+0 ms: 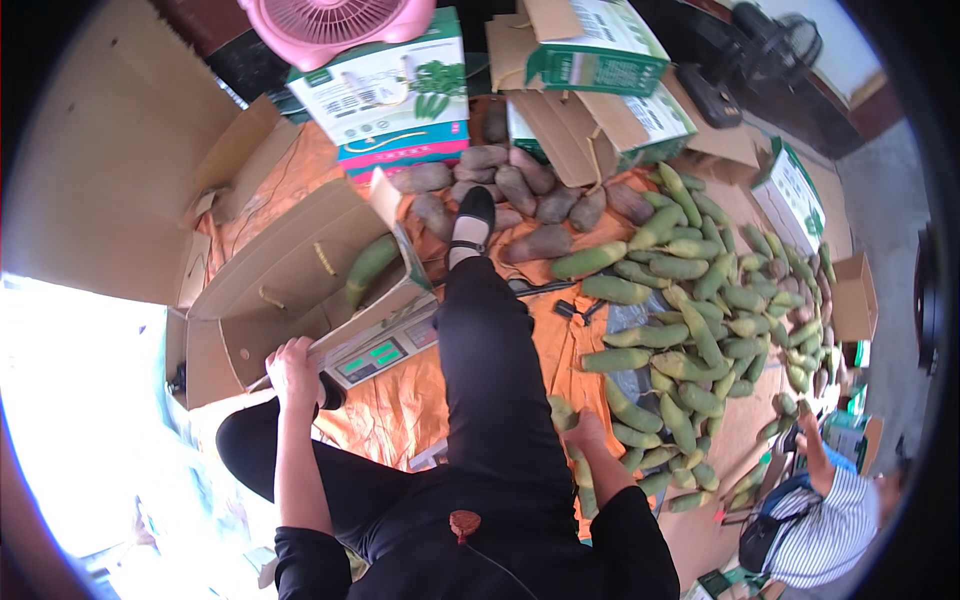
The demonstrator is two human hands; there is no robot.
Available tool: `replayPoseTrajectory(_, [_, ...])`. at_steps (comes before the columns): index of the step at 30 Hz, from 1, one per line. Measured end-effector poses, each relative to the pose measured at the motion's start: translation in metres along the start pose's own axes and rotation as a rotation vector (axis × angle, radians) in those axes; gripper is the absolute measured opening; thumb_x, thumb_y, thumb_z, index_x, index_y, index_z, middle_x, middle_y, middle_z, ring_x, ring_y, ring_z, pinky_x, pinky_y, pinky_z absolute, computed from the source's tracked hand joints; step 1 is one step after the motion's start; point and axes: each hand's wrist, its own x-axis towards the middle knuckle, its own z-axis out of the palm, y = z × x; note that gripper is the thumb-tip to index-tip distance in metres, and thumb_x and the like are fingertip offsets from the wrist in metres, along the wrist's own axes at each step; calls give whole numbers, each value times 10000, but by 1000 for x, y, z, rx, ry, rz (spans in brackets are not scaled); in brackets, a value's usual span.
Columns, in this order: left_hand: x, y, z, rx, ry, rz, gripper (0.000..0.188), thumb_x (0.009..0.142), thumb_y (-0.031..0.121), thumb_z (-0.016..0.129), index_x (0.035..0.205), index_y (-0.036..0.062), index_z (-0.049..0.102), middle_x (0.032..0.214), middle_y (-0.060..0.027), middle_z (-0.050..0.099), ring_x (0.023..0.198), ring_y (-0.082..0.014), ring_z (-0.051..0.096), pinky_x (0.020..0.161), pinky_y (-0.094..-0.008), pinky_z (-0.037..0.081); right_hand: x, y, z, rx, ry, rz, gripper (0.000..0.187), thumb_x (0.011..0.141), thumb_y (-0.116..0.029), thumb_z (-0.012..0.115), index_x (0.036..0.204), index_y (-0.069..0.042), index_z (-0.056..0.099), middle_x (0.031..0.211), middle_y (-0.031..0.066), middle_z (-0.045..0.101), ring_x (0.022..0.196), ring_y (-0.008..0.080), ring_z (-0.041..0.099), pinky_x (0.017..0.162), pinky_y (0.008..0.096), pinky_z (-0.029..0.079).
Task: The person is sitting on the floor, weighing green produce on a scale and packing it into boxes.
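Observation:
My left hand is closed on the near edge of an opened cardboard box. One green radish lies inside the box, at its right end. The box rests at a digital scale with a lit green display. My right hand is closed around a long green radish to the right of my leg; the palm hides its middle. Beside that hand spreads a large heap of green radishes with pale ends.
Dusky purple radishes lie on the orange sheet around my foot. Printed cartons stand at the back, one under a pink fan. A black fan stands far right. Another person in stripes reaches toward the heap's right side.

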Motion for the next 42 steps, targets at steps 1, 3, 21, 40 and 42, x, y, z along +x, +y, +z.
replayPoseTrajectory(1, [-1,3,-2,-6,5,3,121,717,115,639,835,97,616,821,-72,605,865,-264,571,821,-395,391,2,6,-13,75,76,8,526,563,-282,766,995,-67,555,981,139,617,957,311,592,796,410,485])
replayPoseTrajectory(3, [-2,3,-5,9,2,11,94,723,111,639,812,104,609,793,-59,592,831,-255,567,795,-390,389,11,1,-46,130,278,-65,519,567,-214,766,1001,-34,547,923,151,625,881,316,612,742,391,485])
replayPoseTrajectory(21, [0,3,-5,-26,26,42,72,726,110,636,784,99,595,799,-57,596,837,-253,569,806,-400,392,-114,-430,-265,242,651,-1430,447,529,-159,787,911,-66,575,889,119,607,865,322,574,764,414,458])
replayPoseTrajectory(40, [12,-8,-37,-282,-345,86,270,768,156,633,1017,54,629,921,-113,627,884,-276,603,816,-388,445,-106,-363,-285,319,599,-1199,348,717,-187,708,1008,-57,569,882,116,622,810,279,613,678,392,475])
replayPoseTrajectory(42, [41,-14,-47,-688,-539,-57,340,805,209,638,1086,21,602,930,-141,643,858,-227,619,796,-335,466,-105,-352,-276,440,545,-1175,287,722,-166,693,959,-56,572,820,104,608,777,295,599,652,399,461])
